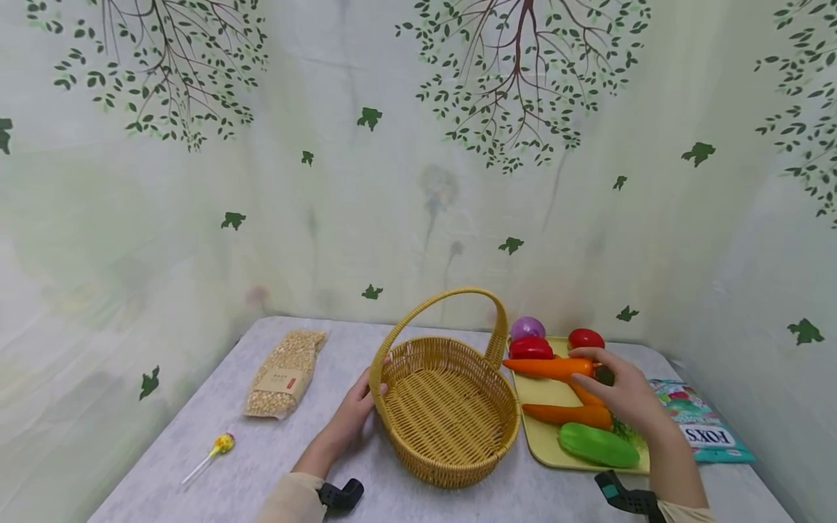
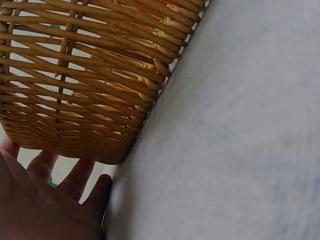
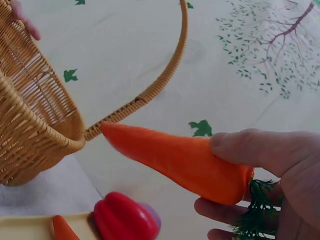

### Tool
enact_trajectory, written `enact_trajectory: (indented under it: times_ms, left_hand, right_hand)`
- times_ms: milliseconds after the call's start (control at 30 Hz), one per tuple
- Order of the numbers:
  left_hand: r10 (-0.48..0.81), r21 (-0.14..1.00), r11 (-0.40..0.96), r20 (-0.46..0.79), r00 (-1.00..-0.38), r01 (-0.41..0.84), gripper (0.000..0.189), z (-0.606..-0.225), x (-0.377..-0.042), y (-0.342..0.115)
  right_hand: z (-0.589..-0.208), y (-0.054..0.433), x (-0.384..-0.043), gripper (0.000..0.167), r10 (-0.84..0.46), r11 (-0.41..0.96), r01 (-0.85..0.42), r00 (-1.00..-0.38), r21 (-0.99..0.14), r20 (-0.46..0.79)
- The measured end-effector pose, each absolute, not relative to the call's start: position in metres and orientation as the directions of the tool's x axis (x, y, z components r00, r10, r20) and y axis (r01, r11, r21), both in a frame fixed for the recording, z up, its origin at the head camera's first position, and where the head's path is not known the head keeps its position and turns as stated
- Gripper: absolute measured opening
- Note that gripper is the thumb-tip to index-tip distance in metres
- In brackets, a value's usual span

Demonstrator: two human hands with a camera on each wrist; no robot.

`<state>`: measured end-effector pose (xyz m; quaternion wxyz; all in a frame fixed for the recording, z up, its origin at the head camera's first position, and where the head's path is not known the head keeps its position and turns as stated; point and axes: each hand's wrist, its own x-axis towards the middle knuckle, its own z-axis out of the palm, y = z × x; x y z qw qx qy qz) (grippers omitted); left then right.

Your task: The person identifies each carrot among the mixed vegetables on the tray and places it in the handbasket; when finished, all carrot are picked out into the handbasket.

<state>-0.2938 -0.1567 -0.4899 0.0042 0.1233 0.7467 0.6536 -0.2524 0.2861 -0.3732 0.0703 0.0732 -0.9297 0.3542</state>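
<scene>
A round wicker basket (image 1: 451,414) with a tall arched handle stands mid-table. My left hand (image 1: 349,414) grips its left rim; in the left wrist view the fingers (image 2: 75,180) spread along the woven outer side. Over the yellow tray (image 1: 539,439), my right hand (image 1: 624,388) pinches an orange carrot (image 3: 175,155) near its leafy green end, thumb on top, tip pointing at the basket. Below on the tray lie another carrot (image 1: 569,415), a partly hidden carrot (image 1: 586,394), a green cucumber (image 1: 598,444) and a red bell pepper (image 1: 530,349).
A purple onion (image 1: 527,328) and a red tomato (image 1: 586,338) sit at the tray's far end. Right of the tray lies a teal FOX'S packet (image 1: 713,428). On the left side are a bag of pale grains (image 1: 284,378) and a lollipop (image 1: 224,443). A printed curtain (image 1: 431,218) surrounds the table.
</scene>
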Motion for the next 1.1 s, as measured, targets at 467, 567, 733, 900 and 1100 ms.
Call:
enact_trajectory:
  times_ms: [467, 567, 733, 900, 1100]
  left_hand:
    - [0.202, 0.979, 0.103, 0.151, -0.968, 0.174, 0.050, -0.491, -0.294, -0.157]
    - [0.208, 0.978, 0.097, 0.159, -0.965, 0.182, 0.051, -0.490, -0.294, -0.156]
    - [0.207, 0.979, 0.096, 0.158, -0.965, 0.181, 0.051, -0.491, -0.294, -0.156]
    - [0.202, 0.980, 0.097, 0.153, -0.967, 0.175, 0.051, -0.491, -0.295, -0.156]
    - [0.199, 0.978, 0.108, 0.155, -0.968, 0.179, 0.049, -0.492, -0.296, -0.157]
  right_hand:
    - [-0.377, 0.238, -0.261, 0.041, -0.292, 0.662, -0.376, -0.926, -0.649, 0.239]
    - [-0.378, 0.226, -0.264, 0.039, -0.342, 0.651, -0.430, -0.902, -0.626, 0.263]
    - [-0.380, 0.213, -0.266, 0.037, -0.365, 0.669, -0.434, -0.899, -0.604, 0.242]
    - [-0.381, 0.203, -0.269, 0.035, -0.396, 0.655, -0.442, -0.892, -0.613, 0.221]
    - [-0.385, 0.189, -0.273, 0.037, -0.473, 0.608, -0.487, -0.857, -0.627, 0.206]
